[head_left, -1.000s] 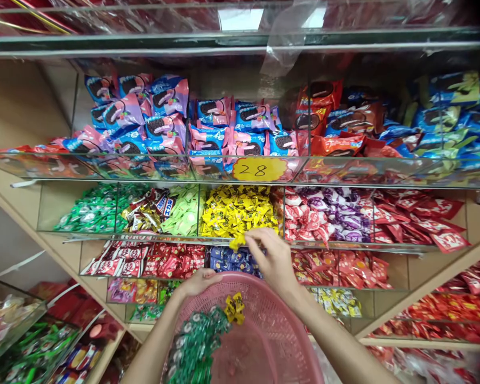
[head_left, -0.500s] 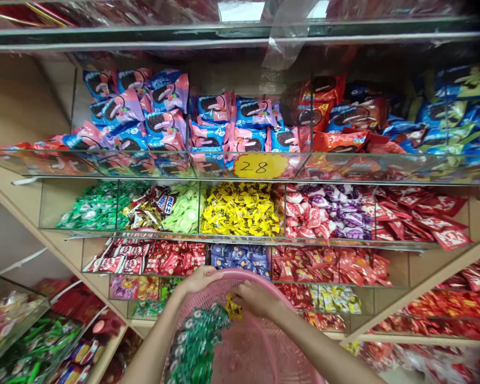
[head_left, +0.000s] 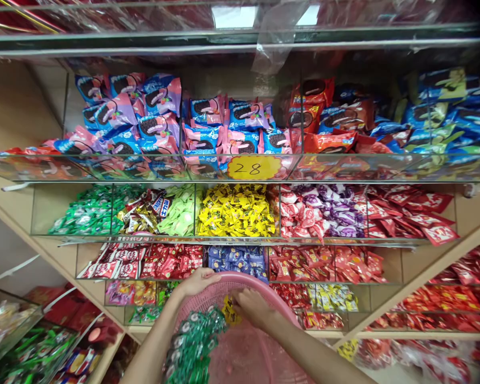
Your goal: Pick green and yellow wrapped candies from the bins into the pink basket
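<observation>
A pink plastic basket is at the bottom centre. Its far left rim is gripped by my left hand, fingers closed over the edge. Inside the basket, my right hand has its fingers curled beside a few yellow-wrapped candies; its fingertips are partly hidden. Many green-wrapped candies fill the basket's left side, while bare pink bottom shows on the right.
Clear-fronted shelves rise ahead, with yellow candies, green candies and blue-pink cookie packs. A yellow price tag reads 28. More bins stand at the lower left and lower right.
The view has shifted slightly, so the shelves sit a little further left and lower. Both hands keep nearly the same places at the basket.
</observation>
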Demonstrator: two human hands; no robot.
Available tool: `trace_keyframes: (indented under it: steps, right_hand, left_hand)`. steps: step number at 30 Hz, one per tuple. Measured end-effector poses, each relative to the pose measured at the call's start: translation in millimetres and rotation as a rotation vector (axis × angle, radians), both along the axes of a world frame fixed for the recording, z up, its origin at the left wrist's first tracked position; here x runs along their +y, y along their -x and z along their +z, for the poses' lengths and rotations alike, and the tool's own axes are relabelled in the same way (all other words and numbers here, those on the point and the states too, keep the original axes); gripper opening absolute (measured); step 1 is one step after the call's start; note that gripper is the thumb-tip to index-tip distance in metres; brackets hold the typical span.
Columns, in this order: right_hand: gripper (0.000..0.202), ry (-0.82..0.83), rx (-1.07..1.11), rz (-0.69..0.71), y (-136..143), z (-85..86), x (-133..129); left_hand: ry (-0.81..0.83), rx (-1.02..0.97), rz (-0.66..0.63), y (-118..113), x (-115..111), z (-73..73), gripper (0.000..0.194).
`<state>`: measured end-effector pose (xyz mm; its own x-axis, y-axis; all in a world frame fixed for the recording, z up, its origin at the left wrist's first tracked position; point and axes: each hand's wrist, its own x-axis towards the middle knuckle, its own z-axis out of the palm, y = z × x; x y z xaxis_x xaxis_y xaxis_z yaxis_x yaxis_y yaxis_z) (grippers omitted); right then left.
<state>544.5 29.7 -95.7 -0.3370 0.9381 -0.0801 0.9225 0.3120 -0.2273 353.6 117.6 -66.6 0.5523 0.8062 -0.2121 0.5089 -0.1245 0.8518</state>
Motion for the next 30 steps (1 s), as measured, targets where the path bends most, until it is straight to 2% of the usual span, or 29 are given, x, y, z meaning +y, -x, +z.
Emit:
trace_keyframes:
  steps: [4,8,13,16,19,21,23,26,30]
  right_hand:
    - [0.023,0.003,0.007,0.014,1,-2.3,-4]
    - [0.017,-0.031,0.054,-0.014,2,-1.1,-6]
    - [0.020,-0.183,0.291,-0.018,2,12.9,-7]
    - [0.024,-0.403,0.519,0.023,-2,33.2,-6]
    - [0.017,-0.765,0.673,0.032,-9,67.3,-5]
    - [0.012,-0.977,0.695,-0.019,-15,95.1,-5]
    - [0.013,-1.093,0.642,-0.132,-20,120.9,-4]
    - [0.020,-1.069,0.503,-0.292,-26,145.4,0]
    - [0.022,-0.915,0.398,-0.363,-27,152.7,5]
  left_hand:
    - [-0.055,0.019,-0.054,0,1,-1.4,0.054]
    - [-0.059,0.027,-0.057,0,2,-2.5,0.055]
    - [-0.066,0.036,-0.050,0,2,-0.5,0.057]
    - [-0.034,0.034,-0.046,1,1,0.5,0.058]
    - [0.021,0.009,-0.023,1,2,-1.2,0.058]
    - [0.066,-0.019,-0.008,2,3,-3.4,0.059]
    - [0.092,-0.050,0.000,2,3,-5.3,0.059]
    - [0.084,-0.069,-0.001,3,4,-5.9,0.059]
    - [0.074,-0.060,-0.009,3,3,-3.6,0.060]
